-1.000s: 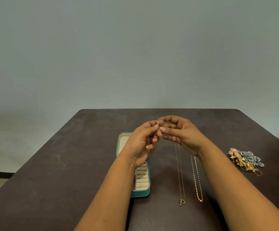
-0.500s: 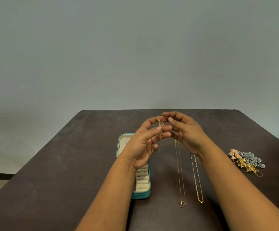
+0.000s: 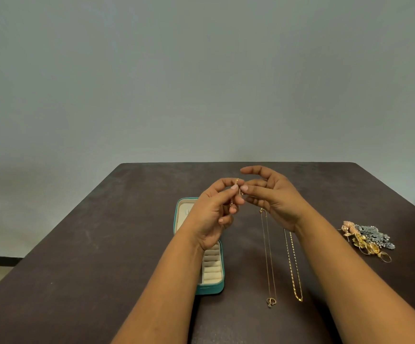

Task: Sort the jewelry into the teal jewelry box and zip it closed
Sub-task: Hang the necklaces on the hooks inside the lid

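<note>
Head view looks down on a dark table [image 3: 102, 244] where both hands are raised together above it. Her left hand [image 3: 211, 219] pinches a small gold piece [image 3: 237, 181] between thumb and forefinger, the other fingers curled under. Her right hand [image 3: 273, 197] meets it from the other side, a fingertip at the same piece, the upper fingers loose and spread; whether it truly grips, I cannot tell. Beneath the left wrist lies the teal box [image 3: 211, 286], open, its cream ring rolls showing. Just right of it two thin gold chains [image 3: 268, 256] lie stretched side by side, one ending in a small pendant [image 3: 271, 301]. Well off to the right sits a heap of gold and silver jewelry [image 3: 367, 238].
</note>
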